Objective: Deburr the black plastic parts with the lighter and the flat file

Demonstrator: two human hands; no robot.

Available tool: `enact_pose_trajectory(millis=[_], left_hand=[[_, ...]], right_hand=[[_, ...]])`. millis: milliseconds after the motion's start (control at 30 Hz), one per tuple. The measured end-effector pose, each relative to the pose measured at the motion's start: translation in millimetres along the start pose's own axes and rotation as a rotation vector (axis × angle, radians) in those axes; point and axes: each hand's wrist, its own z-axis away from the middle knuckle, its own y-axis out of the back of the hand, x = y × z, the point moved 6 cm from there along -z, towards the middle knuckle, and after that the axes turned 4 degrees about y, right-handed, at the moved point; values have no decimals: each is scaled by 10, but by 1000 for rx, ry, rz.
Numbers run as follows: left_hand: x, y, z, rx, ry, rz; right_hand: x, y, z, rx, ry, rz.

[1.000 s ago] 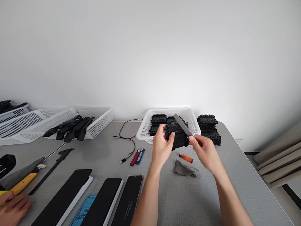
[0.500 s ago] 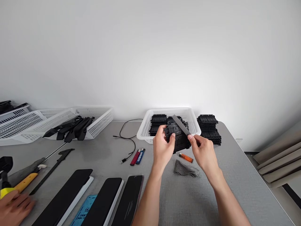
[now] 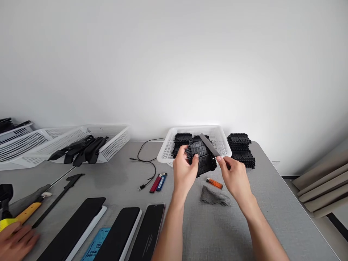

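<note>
My left hand (image 3: 183,171) grips a black plastic panel (image 3: 204,164) with toothed edges, its thumb lying on the panel's face. The panel is held tilted in front of the white basket. A flat grey file (image 3: 208,144) is pinched in my right hand (image 3: 234,174), between thumb and fingers. It slants up to the left along the panel's upper right edge; whether they touch I cannot tell. Below the hands an orange lighter (image 3: 214,183) and a crumpled grey cloth (image 3: 214,196) lie on the table.
Similar panels fill part of the white basket (image 3: 162,154); a stack of panels (image 3: 242,154) stands right of it. Lighters (image 3: 155,183), a cable (image 3: 146,160), phones (image 3: 148,232), a caliper (image 3: 63,190) and baskets of black parts (image 3: 91,150) lie left. Another person's hand (image 3: 17,239) is at lower left.
My left hand and the panel have shifted slightly left, away from the file's lower end. The file and my right hand have barely moved.
</note>
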Motion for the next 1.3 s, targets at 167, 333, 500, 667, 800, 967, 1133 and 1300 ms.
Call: enact_pose_trajectory(millis=[167, 333, 500, 667, 800, 967, 1133, 1300], left_hand=[[15, 3, 1, 2, -12, -13], [10, -6, 0, -10, -9, -37], [26, -3, -4, -8, -20, -13], [-13, 22, -33, 13, 0, 15], [8, -1, -17, -21, -9, 6], [23, 21, -11, -1, -7, 7], [34, 8, -13, -21, 9, -12], [-3, 29, -23, -3, 35, 29]], right_hand=[[3, -35, 2, -38, 2, -30], [-14, -75, 2, -88, 18, -64], [-40, -88, -3, -108, 44, -37], [26, -41, -20, -40, 6, -22], [-31, -108, 2, -104, 55, -63], [4, -48, -14, -40, 11, -4], [-30, -79, 5, -94, 54, -23], [4, -27, -10, 2, 34, 55]])
